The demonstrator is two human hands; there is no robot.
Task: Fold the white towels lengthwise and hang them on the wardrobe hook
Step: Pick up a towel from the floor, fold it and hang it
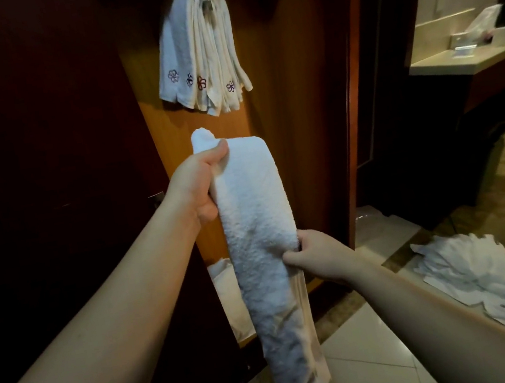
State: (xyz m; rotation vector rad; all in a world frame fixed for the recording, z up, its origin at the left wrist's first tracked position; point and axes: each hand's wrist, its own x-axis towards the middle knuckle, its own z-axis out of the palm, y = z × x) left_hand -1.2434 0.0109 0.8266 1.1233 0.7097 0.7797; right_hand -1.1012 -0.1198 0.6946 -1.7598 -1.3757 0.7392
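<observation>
A white towel (258, 223), folded into a long narrow strip, hangs between my hands in front of the open wardrobe. My left hand (197, 188) grips its upper end, with a corner of the cloth sticking up above my fingers. My right hand (316, 255) pinches the strip's right edge about halfway down. The lower end dangles free toward the floor. Above, several folded white towels (199, 50) with small embroidered flowers hang over a metal hook (208, 5) inside the wardrobe.
The dark wardrobe door (41, 158) stands open at left. White cloth (228, 297) lies on the wardrobe floor. A heap of white linen (488, 269) sits on the floor at right. A counter (468, 57) with boxes stands at far right.
</observation>
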